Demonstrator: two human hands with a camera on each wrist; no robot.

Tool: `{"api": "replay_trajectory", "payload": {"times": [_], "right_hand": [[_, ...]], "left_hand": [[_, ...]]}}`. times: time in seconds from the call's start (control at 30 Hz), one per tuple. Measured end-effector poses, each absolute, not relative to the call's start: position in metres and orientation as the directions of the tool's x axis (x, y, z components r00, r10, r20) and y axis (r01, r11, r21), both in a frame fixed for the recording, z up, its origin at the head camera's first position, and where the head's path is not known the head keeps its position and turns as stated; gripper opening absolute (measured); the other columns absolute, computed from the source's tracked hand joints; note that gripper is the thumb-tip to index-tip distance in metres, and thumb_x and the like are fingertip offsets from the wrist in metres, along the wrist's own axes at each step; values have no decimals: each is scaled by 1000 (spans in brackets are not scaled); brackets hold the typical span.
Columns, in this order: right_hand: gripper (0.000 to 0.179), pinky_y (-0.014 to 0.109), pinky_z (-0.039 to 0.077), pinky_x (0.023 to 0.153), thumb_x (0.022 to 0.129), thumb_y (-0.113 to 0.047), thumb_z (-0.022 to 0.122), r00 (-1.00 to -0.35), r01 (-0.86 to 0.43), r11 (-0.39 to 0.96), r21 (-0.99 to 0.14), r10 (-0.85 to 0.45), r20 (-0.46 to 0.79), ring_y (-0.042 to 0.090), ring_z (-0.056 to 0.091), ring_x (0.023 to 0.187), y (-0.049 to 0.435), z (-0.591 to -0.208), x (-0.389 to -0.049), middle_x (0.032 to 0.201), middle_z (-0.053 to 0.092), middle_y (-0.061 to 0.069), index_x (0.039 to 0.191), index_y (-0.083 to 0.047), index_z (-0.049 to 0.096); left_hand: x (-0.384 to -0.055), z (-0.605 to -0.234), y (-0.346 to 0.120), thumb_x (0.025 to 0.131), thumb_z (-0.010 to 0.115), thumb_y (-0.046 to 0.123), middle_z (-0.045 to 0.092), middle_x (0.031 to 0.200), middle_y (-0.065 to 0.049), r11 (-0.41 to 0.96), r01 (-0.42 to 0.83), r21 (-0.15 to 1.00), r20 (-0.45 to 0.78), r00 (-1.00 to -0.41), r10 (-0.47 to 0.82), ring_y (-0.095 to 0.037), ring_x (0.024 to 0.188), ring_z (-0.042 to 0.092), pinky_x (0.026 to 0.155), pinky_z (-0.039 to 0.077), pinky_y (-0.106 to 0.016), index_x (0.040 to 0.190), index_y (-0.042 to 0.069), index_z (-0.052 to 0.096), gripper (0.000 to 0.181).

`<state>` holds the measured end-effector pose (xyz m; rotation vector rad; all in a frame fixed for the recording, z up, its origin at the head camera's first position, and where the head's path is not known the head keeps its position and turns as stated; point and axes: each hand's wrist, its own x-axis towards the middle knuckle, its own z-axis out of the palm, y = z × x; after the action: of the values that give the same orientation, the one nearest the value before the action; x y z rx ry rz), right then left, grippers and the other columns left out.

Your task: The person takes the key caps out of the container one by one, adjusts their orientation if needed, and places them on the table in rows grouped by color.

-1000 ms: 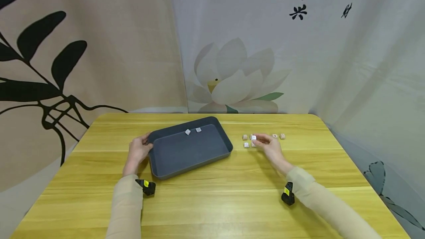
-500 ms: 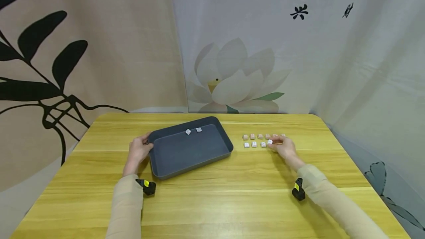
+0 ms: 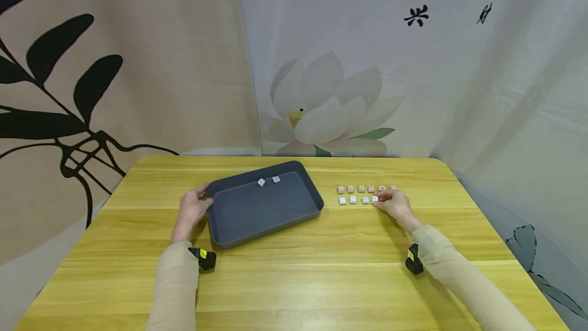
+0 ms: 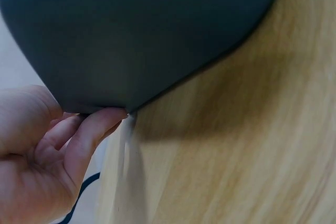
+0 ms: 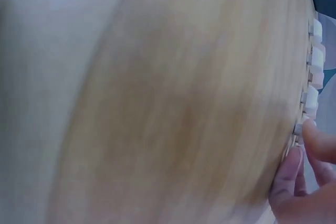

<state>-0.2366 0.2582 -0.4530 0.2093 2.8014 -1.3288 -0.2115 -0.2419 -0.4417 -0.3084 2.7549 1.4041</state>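
At the left end of the dark grey tray (image 3: 262,213), my left hand (image 3: 190,209) grips the rim. The left wrist view shows the fingers of that hand (image 4: 68,145) pinching the tray's edge (image 4: 131,51). My right hand (image 3: 396,207) pinches a white keycap (image 3: 374,199) at the right end of the front row on the table. In that row stand further white keycaps (image 3: 352,200). Behind them runs a row of pinkish keycaps (image 3: 361,189), its right end partly covered by the right hand. Two light keycaps (image 3: 261,182) lie inside the tray near its back wall.
The yellow wooden table (image 3: 294,280) extends in front of the tray and the rows. A printed curtain (image 3: 340,101) hangs behind the table's back edge. Both wrists carry a small black camera (image 3: 414,259).
My right hand has moved to the right with the white keycap, from above the row's left part, and lowered it onto the front row's right end. The left hand and tray stay put.
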Motion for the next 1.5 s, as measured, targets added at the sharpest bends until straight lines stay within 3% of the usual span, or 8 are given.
{"api": "replay_trajectory", "payload": {"times": [0.13,0.37,0.5,0.57,0.67,0.77,1.13,1.5], "right_hand": [[27,15,42,65,84,-2,67,-991,130,632,-764,94,-91,29,58,97,259,-452,-236,102,66,25,108,10,66],[33,17,46,59,87,1,62,-990,141,592,-793,83,-114,7,53,74,261,-443,-235,106,64,27,118,11,61],[35,19,53,67,92,-2,55,-992,121,554,-823,88,-87,-1,52,75,258,-431,-239,114,61,27,124,9,57],[37,26,56,79,94,-8,54,-995,96,526,-845,68,-71,6,59,84,251,-424,-242,119,59,26,128,6,55],[40,41,52,96,96,-14,53,-999,48,466,-884,8,-50,25,61,104,232,-415,-247,126,56,24,133,2,52],[40,49,48,101,96,-17,55,-998,1,396,-918,-59,-26,36,55,118,206,-411,-253,129,56,23,133,-1,53],[39,37,53,97,90,-9,63,-961,-135,281,-950,-269,57,32,61,115,102,-421,-279,125,63,20,128,1,58],[34,35,53,95,89,-7,64,-955,-112,291,-950,-297,21,28,62,113,36,-434,-287,122,66,16,122,1,62]], "left_hand": [[-211,-441,-242,93,47,0,39,142,-32,574,-191,796,-116,-980,-165,-41,126,49,58,48,-17,147,3,32,56],[-211,-441,-241,93,47,0,40,142,-31,578,-192,793,-115,-979,-168,-40,126,50,60,48,-17,147,3,33,56],[-212,-441,-242,93,47,0,40,142,-31,577,-193,794,-116,-979,-167,-40,126,50,61,48,-17,147,3,32,56],[-212,-440,-243,93,47,0,40,141,-31,584,-191,789,-114,-979,-166,-40,127,48,62,47,-18,147,2,32,56],[-211,-440,-243,92,48,0,40,141,-32,588,-192,785,-115,-979,-166,-41,129,47,65,48,-18,147,1,33,56],[-211,-441,-242,92,49,0,41,140,-32,589,-190,785,-112,-980,-166,-41,128,48,67,49,-20,146,1,33,56],[-213,-442,-241,93,47,1,39,143,-32,596,-195,779,-116,-979,-169,-41,127,49,65,46,-20,147,3,31,56],[-212,-441,-240,93,48,0,39,143,-31,592,-201,781,-123,-978,-170,-41,129,47,70,49,-22,147,2,32,57]]}}
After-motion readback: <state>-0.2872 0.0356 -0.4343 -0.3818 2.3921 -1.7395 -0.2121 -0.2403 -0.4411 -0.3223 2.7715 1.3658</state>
